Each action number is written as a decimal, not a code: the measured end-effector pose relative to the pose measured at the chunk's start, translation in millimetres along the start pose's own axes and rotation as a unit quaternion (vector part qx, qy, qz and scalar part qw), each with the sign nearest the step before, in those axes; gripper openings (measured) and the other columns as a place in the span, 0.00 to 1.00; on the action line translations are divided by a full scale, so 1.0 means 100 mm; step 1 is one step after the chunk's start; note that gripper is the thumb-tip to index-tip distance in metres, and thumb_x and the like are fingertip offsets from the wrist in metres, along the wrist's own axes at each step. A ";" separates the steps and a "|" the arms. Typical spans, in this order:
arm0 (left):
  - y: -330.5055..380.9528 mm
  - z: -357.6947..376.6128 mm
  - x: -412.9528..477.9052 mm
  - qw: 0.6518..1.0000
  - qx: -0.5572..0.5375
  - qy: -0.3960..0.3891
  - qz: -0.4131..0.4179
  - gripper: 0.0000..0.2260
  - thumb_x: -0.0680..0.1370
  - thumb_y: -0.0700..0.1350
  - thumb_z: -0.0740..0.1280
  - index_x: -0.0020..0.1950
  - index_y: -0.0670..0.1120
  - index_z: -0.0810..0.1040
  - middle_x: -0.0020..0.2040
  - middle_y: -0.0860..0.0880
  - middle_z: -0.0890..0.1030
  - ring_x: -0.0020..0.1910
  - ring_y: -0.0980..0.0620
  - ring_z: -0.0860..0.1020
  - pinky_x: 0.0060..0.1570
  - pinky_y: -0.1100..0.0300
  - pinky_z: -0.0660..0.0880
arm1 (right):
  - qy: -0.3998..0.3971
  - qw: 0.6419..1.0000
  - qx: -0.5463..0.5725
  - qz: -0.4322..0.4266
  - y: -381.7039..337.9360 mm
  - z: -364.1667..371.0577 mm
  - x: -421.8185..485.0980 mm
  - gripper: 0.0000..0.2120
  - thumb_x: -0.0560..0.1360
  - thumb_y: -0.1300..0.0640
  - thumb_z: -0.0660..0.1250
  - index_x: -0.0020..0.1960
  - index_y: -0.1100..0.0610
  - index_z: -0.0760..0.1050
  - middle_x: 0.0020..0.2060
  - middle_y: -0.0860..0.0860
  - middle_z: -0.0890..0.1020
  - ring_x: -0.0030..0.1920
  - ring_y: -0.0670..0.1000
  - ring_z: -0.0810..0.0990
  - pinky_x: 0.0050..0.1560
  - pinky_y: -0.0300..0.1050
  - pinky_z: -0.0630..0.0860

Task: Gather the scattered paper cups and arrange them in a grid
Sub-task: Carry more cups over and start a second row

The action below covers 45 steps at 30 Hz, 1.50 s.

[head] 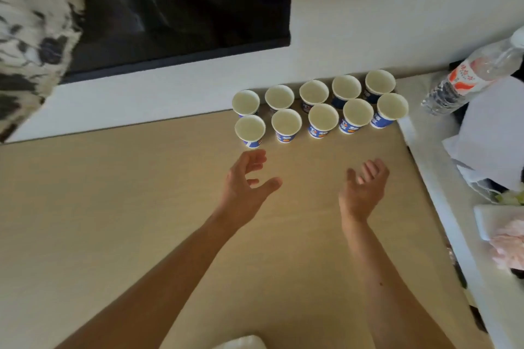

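Note:
Several blue-and-white paper cups point(323, 119) stand upright in two neat rows at the far right of the tan wooden table point(141, 207), close to the wall. My left hand point(245, 187) hovers just in front of the nearest left cup point(250, 130), fingers loosely spread, holding nothing. My right hand point(364, 190) is raised palm-up to the right, fingers relaxed and empty, a short way before the front row.
A dark screen point(184, 8) hangs on the wall behind. A plastic water bottle point(470, 76) lies on a white ledge point(431, 167) at right, beside white paper point(493, 133) and a pink item point(507, 244). A black-and-white patterned cloth point(31, 31) fills the upper left.

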<state>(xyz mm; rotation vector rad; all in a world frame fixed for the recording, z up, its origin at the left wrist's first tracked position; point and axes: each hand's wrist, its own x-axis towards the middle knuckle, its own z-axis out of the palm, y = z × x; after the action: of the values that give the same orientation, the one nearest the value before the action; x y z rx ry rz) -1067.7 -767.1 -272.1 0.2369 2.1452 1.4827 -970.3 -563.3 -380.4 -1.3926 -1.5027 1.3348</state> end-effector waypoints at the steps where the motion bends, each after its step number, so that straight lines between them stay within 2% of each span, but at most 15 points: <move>1: -0.03 -0.11 -0.06 1.000 -0.001 0.014 -0.002 0.24 0.71 0.42 0.79 0.65 0.49 0.76 0.60 0.54 0.80 0.60 0.57 0.78 0.52 0.62 0.76 | -0.023 1.000 0.007 -0.001 -0.04 0.05 -0.20 0.27 0.73 0.71 0.70 0.70 0.64 0.67 0.62 0.62 0.79 0.62 0.56 0.80 0.65 0.58 0.76; 5: -0.19 -0.66 -0.35 0.996 -0.023 0.089 -0.019 0.23 0.73 0.43 0.78 0.65 0.50 0.75 0.59 0.55 0.80 0.61 0.58 0.78 0.58 0.53 0.79 | -0.158 0.987 0.012 -0.013 -0.27 0.36 -1.03 0.25 0.74 0.71 0.69 0.69 0.63 0.68 0.60 0.58 0.79 0.60 0.53 0.80 0.66 0.58 0.76; 8: -0.32 -1.18 -0.62 0.989 -0.029 0.143 -0.024 0.22 0.74 0.44 0.77 0.66 0.50 0.75 0.59 0.56 0.80 0.61 0.59 0.78 0.60 0.51 0.79 | -0.254 0.966 0.003 -0.035 -0.51 0.64 -1.62 0.25 0.74 0.71 0.69 0.69 0.62 0.69 0.58 0.55 0.79 0.59 0.52 0.80 0.65 0.56 0.76; 11: -0.46 -1.77 -0.92 0.978 -0.030 0.204 -0.022 0.22 0.75 0.44 0.76 0.67 0.49 0.75 0.60 0.54 0.80 0.62 0.58 0.78 0.61 0.49 0.79 | -0.349 0.934 -0.021 -0.072 -0.78 0.96 -2.20 0.24 0.74 0.69 0.71 0.68 0.62 0.69 0.58 0.53 0.78 0.59 0.52 0.80 0.65 0.54 0.77; 14: -0.63 -2.40 -1.21 0.962 -0.043 0.268 -0.030 0.22 0.75 0.43 0.75 0.67 0.47 0.75 0.61 0.51 0.80 0.62 0.55 0.77 0.62 0.47 0.78 | -0.438 0.890 -0.054 -0.111 -1.01 1.30 -2.81 0.27 0.74 0.66 0.73 0.70 0.62 0.69 0.61 0.56 0.78 0.60 0.54 0.79 0.63 0.52 0.77; 18: -0.94 -3.27 -1.53 0.945 -0.040 0.322 -0.039 0.22 0.76 0.44 0.75 0.68 0.47 0.74 0.62 0.51 0.80 0.63 0.53 0.77 0.62 0.48 0.77 | -0.517 0.838 -0.098 -0.142 -1.18 1.78 -3.63 0.29 0.74 0.62 0.75 0.71 0.60 0.69 0.65 0.56 0.78 0.61 0.50 0.78 0.58 0.43 0.74; 22: -1.29 -4.10 -1.74 0.935 -0.035 0.351 -0.036 0.23 0.76 0.45 0.75 0.69 0.46 0.74 0.63 0.51 0.79 0.64 0.54 0.77 0.61 0.54 0.77 | -0.560 0.807 -0.124 -0.139 -1.21 2.17 -4.47 0.29 0.74 0.60 0.75 0.72 0.59 0.68 0.66 0.57 0.77 0.61 0.50 0.77 0.59 0.42 0.72; 25: -1.61 -4.75 -1.84 0.928 -0.031 0.368 -0.046 0.23 0.75 0.46 0.75 0.69 0.47 0.74 0.63 0.52 0.79 0.64 0.54 0.76 0.56 0.62 0.75 | -0.590 0.781 -0.150 -0.140 -1.15 2.44 -5.10 0.31 0.74 0.59 0.76 0.72 0.59 0.68 0.66 0.57 0.77 0.61 0.50 0.76 0.59 0.43 0.71; 27: -1.84 -5.17 -1.86 0.920 -0.023 0.386 -0.058 0.23 0.75 0.46 0.75 0.68 0.47 0.74 0.63 0.52 0.79 0.63 0.53 0.76 0.53 0.64 0.74 | -0.606 0.764 -0.166 -0.143 -1.11 2.62 -5.48 0.31 0.74 0.59 0.76 0.73 0.60 0.67 0.67 0.57 0.77 0.61 0.51 0.77 0.59 0.43 0.71; 31: -2.27 -6.03 -1.88 0.898 0.002 0.431 -0.090 0.25 0.74 0.46 0.76 0.68 0.44 0.74 0.64 0.48 0.78 0.64 0.50 0.75 0.63 0.52 0.74 | -0.630 0.736 -0.197 -0.154 -1.04 2.93 -6.05 0.30 0.74 0.59 0.75 0.73 0.59 0.67 0.66 0.56 0.77 0.63 0.54 0.78 0.60 0.45 0.73; 35: -2.68 -6.92 -1.80 0.864 0.052 0.483 -0.133 0.28 0.72 0.45 0.76 0.68 0.41 0.71 0.65 0.43 0.74 0.65 0.43 0.71 0.65 0.53 0.69 | -0.634 0.723 -0.225 -0.157 -0.99 3.18 -6.41 0.28 0.74 0.61 0.75 0.70 0.57 0.69 0.64 0.54 0.78 0.61 0.52 0.79 0.56 0.41 0.73; 38: -2.94 -7.46 -1.67 0.837 0.074 0.513 -0.173 0.35 0.70 0.45 0.77 0.73 0.42 0.66 0.67 0.40 0.70 0.66 0.40 0.68 0.68 0.51 0.65 | -0.631 0.719 -0.243 -0.158 -0.96 3.29 -6.53 0.26 0.73 0.63 0.75 0.68 0.56 0.70 0.61 0.54 0.79 0.59 0.53 0.79 0.55 0.39 0.72; 40: -3.10 -7.74 -1.55 0.822 0.089 0.529 -0.190 0.39 0.68 0.45 0.77 0.75 0.42 0.63 0.67 0.40 0.68 0.67 0.40 0.67 0.68 0.50 0.65 | -0.625 0.718 -0.257 -0.165 -0.96 3.37 -6.58 0.26 0.73 0.64 0.76 0.67 0.57 0.71 0.59 0.55 0.79 0.59 0.55 0.80 0.56 0.41 0.74; 42: -3.25 -7.91 -1.43 0.816 0.093 0.534 -0.198 0.45 0.66 0.45 0.79 0.77 0.43 0.59 0.69 0.40 0.67 0.68 0.39 0.66 0.69 0.48 0.65 | -0.624 0.710 -0.274 -0.177 -0.97 3.49 -6.63 0.26 0.72 0.64 0.76 0.67 0.57 0.71 0.59 0.55 0.79 0.59 0.55 0.81 0.59 0.46 0.76; 45: -3.53 -8.02 -1.25 0.822 0.070 0.530 -0.197 0.53 0.64 0.44 0.81 0.80 0.43 0.53 0.71 0.40 0.67 0.70 0.40 0.66 0.71 0.48 0.64 | -0.620 0.689 -0.306 -0.215 -1.01 3.82 -6.80 0.27 0.72 0.61 0.77 0.68 0.55 0.71 0.57 0.53 0.79 0.57 0.52 0.80 0.58 0.46 0.76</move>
<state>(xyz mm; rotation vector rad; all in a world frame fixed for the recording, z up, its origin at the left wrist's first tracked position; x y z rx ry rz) -1314.8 -1614.5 -339.6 -1.1989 2.8416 1.3148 -1225.9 -1298.5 -269.6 -0.1114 -3.1343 1.5478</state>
